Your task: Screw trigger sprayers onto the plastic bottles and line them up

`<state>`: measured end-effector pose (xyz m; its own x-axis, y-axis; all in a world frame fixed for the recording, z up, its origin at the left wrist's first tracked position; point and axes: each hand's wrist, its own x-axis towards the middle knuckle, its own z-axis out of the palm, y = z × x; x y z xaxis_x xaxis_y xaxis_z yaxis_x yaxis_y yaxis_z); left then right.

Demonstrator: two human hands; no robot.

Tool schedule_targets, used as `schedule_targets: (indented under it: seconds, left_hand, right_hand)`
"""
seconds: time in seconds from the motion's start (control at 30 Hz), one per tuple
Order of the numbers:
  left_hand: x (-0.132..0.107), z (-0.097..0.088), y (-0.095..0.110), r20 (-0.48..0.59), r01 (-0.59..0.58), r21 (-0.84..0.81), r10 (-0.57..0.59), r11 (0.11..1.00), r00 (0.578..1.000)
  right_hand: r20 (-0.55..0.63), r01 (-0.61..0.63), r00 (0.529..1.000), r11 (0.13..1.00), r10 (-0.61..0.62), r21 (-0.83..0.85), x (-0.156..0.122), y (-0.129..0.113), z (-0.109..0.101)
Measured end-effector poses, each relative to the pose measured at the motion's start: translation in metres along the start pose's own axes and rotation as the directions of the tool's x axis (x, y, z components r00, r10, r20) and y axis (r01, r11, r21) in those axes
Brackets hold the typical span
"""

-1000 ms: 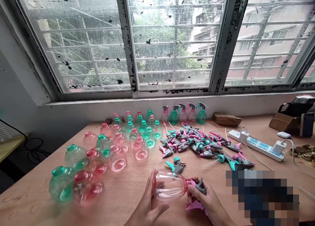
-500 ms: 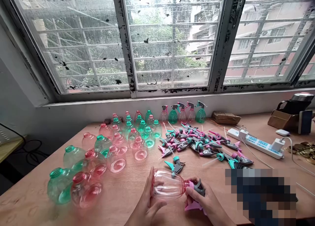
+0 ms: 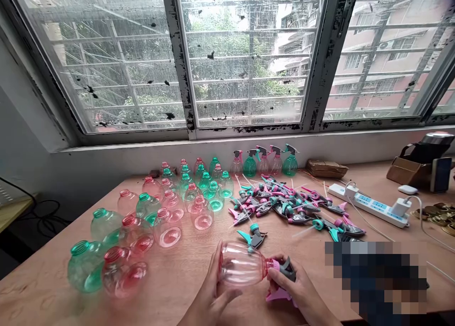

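A clear pink spray bottle [image 3: 241, 264] lies sideways in the air between my hands, over the front of the table. My left hand [image 3: 216, 283] holds its base end, fingers behind it and thumb below. At the neck, my right hand [image 3: 296, 283] grips the grey-and-pink spray head [image 3: 284, 269], which sits on the bottle's mouth. The pink trigger [image 3: 279, 295] points down towards me. Just beyond the bottle lies a grey-and-teal spray head [image 3: 254, 236]. A heap of pink, teal and grey spray heads [image 3: 284, 200] spreads behind it.
Several open pink and green bottles [image 3: 168, 229] stand on the left. Against the wall is a row of bottles with spray heads [image 3: 263, 162]. A white power strip [image 3: 369, 205] with cables lies right, near a brown package [image 3: 327, 168] and a cardboard box [image 3: 408, 172]. A blurred patch [image 3: 384, 278] covers the right front.
Both hands and the bottle stay in nearly the same place. Fingers of my left hand that showed through the bottle have shifted and show less now. The view has tilted very slightly.
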<state>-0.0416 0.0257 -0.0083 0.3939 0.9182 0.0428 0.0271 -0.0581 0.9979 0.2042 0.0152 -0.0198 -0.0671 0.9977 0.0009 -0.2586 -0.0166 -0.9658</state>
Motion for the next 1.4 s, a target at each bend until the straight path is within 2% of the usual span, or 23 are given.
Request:
schedule_targets:
  seconds: [0.2,0.4,0.6,0.73,0.97,1.2,1.4]
  left_hand:
    - [0.002,-0.002,-0.008,-0.018,-0.026,0.048,0.027,0.999,0.999]
    - [0.004,-0.002,-0.004,-0.017,0.052,-0.013,-0.052,0.999,0.999]
    - [0.005,-0.003,-0.011,-0.04,0.013,-0.013,-0.014,1.0,0.999]
    - [0.004,-0.004,-0.007,-0.035,0.011,0.043,-0.01,0.999,0.999]
    - [0.004,-0.002,-0.001,-0.028,0.045,-0.011,-0.046,0.999,0.999]
    - [0.006,-0.003,-0.012,-0.051,-0.025,0.072,0.028,0.997,0.998]
    - [0.003,-0.001,-0.007,-0.042,-0.019,0.047,0.021,0.999,0.999]
  right_hand:
    - [0.006,0.006,1.0,0.999,-0.005,-0.043,-0.001,0.0,-0.001]
    - [0.012,0.032,0.999,0.996,-0.031,-0.08,0.001,0.008,-0.004]
    - [-0.004,0.027,1.0,0.999,-0.027,-0.045,0.003,0.011,-0.002]
    - [0.008,0.029,1.0,0.998,-0.029,-0.047,0.002,0.009,-0.001]
    - [-0.01,0.014,1.0,1.0,-0.014,-0.02,0.003,0.011,0.0]
    - [0.011,0.015,1.0,1.0,-0.015,0.016,-0.001,0.009,0.001]
    - [-0.006,0.014,1.0,1.0,-0.014,0.024,-0.002,0.008,0.001]
